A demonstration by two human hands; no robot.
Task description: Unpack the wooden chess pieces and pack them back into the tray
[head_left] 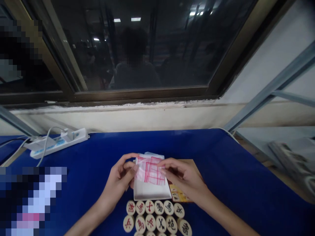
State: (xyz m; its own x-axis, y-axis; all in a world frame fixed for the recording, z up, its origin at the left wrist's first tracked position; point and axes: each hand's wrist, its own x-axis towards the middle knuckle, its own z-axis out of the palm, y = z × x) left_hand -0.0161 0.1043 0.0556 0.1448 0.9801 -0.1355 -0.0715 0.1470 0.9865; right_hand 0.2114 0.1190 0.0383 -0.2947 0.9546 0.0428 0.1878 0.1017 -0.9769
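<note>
A folded, see-through plastic Chinese chess board sheet [154, 168] with red grid lines lies over a shallow white box [152, 194]. My left hand [121, 173] pinches the sheet's left edge between thumb and fingers, beside the box's left wall. At the opposite edge, my right hand [185, 173] has its thumb and fingertips closed on the plastic. Rows of round wooden Chinese chess pieces [150, 223] with red and black characters stand just in front of the box. Partly under my right hand is a brown and yellow printed box lid [180, 194].
A white power strip [61, 144] with plugs and cables lies at the back left of the blue table [228, 170]. Metal frame bars [270, 88] rise at the right. Behind the table is a dark window [159, 49] with reflections. Pixelated patches cover the left side.
</note>
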